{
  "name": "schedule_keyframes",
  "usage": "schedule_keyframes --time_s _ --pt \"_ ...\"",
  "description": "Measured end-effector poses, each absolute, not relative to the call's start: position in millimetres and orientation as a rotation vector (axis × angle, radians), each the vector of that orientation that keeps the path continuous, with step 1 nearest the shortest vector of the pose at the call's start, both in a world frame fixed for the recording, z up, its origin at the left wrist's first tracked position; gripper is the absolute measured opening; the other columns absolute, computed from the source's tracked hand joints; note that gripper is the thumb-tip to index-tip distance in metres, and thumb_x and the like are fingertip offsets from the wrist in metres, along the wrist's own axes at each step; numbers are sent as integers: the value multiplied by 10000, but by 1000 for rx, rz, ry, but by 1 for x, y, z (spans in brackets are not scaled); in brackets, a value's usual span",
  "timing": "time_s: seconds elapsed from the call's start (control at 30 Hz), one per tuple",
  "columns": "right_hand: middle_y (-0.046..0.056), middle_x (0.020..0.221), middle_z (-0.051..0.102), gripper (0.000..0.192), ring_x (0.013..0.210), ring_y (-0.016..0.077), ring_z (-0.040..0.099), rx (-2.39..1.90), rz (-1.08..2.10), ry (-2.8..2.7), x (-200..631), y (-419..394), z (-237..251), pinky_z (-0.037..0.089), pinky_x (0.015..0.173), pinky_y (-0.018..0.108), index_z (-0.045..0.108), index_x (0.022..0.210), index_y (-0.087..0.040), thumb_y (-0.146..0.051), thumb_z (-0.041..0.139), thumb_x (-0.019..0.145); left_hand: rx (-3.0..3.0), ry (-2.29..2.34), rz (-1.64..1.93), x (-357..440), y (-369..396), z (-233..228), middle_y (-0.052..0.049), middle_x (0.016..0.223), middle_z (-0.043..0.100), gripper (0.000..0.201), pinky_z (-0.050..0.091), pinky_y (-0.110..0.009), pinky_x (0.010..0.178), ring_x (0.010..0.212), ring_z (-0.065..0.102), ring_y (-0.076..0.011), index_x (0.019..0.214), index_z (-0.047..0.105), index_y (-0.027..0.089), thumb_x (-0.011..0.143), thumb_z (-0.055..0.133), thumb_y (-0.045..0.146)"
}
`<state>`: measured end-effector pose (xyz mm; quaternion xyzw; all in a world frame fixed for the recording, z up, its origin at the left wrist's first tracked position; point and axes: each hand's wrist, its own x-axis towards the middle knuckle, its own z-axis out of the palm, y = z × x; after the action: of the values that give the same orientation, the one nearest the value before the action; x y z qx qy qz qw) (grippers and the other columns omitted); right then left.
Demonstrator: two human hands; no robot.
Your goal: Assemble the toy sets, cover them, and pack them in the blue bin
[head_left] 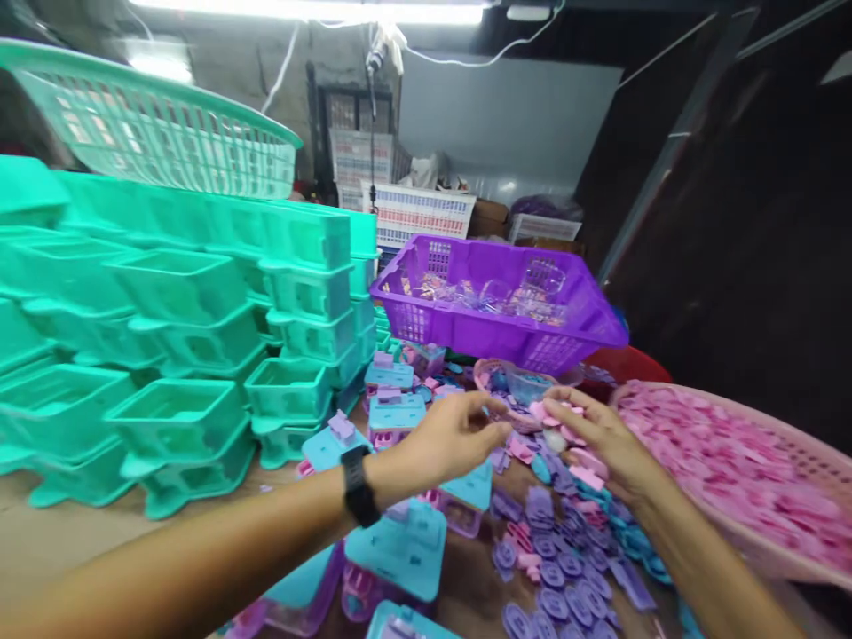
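My left hand (459, 435), with a black band (359, 486) on the wrist, reaches over the table with thumb and fingers apart and nothing between them. To its right, my right hand (609, 439) has its fingers closed round small pink plastic pieces (552, 412); their exact shape is blurred. Below the hands lie loose purple oval pieces (552, 573) and blue pieces (639, 540). Beneath and beside my left forearm stand several small boxes with light-blue tops (398, 548) and pink-purple lower parts. Small purple parts sit on some of those tops.
Stacked green plastic bins (179, 408) fill the left, with a pale green basket (179, 142) above them. A purple crate (493, 324) of bagged parts stands ahead. On the right, a pink basket (752, 461) is heaped with pink pieces; a red container (632, 364) is behind it.
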<state>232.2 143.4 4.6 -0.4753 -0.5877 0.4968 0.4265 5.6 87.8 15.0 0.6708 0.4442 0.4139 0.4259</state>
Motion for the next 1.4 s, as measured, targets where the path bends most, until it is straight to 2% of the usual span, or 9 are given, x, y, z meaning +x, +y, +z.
schedule_keyframes --time_s 0.07,0.17,0.33,0.5,0.67,0.87,1.07,1.23,1.4 --pt "-70 570 537 608 402 76 428 -1123 1309 -1584 193 145 5 323 356 190 607 919 -226 -691 842 608 1375 1064 1082 3 106 14 -18 757 699 280 469 -225 576 619 620 -128 1136 704 106 905 692 264" --pt "-58 592 572 624 386 65 409 -1061 1260 -1723 152 158 8 320 354 201 644 940 -206 -692 829 594 1090 961 1111 -18 127 12 -12 657 652 153 526 -228 613 579 613 -107 896 718 79 839 780 206" --pt "-33 540 545 807 402 115 435 -1095 1014 -1803 111 188 4 344 371 251 715 1082 -143 -808 692 626 943 977 1243 -56 149 8 -56 742 704 75 615 -314 780 668 700 -139 831 673 98 829 748 103" --pt "42 661 667 515 550 167 560 -1158 743 -1945 81 216 -1 408 502 277 755 884 -163 -648 693 721 990 1074 1327 -73 163 -5 -80 790 722 82 625 -350 879 727 729 -152 794 641 112 861 686 98" --pt "53 828 755 171 821 226 673 -1164 407 -2220 60 245 7 445 716 294 777 873 -219 -309 654 795 1325 1397 1234 -104 165 -7 -101 806 728 91 618 -394 871 860 754 -240 853 664 113 840 599 51" --pt "61 833 760 181 806 231 667 -1181 170 -2506 31 276 -10 386 633 279 786 956 -242 -275 663 827 1941 1717 880 -128 167 -7 -168 1077 744 301 433 -491 1141 1198 643 -353 851 704 116 664 583 -87" --pt "54 864 769 165 817 212 689 -1106 87 -2617 18 299 -27 397 632 256 782 984 -249 -270 658 877 2231 1815 540 -124 183 -18 -230 1234 690 315 449 -470 1136 1215 637 -349 986 713 67 740 563 -60" --pt "48 896 773 196 828 203 691 -980 61 -2652 22 306 -31 398 652 247 759 1032 -238 -234 600 918 2311 1849 420 -122 193 -19 -207 1312 659 407 419 -479 1161 1246 615 -349 1175 693 64 805 547 -22" --pt "54 960 783 214 866 198 685 -877 100 -2668 20 308 -35 421 710 244 755 1053 -224 -223 582 928 2325 1863 363 -121 194 -16 -166 1393 623 429 437 -490 1137 1315 560 -348 1214 689 122 836 532 -4"
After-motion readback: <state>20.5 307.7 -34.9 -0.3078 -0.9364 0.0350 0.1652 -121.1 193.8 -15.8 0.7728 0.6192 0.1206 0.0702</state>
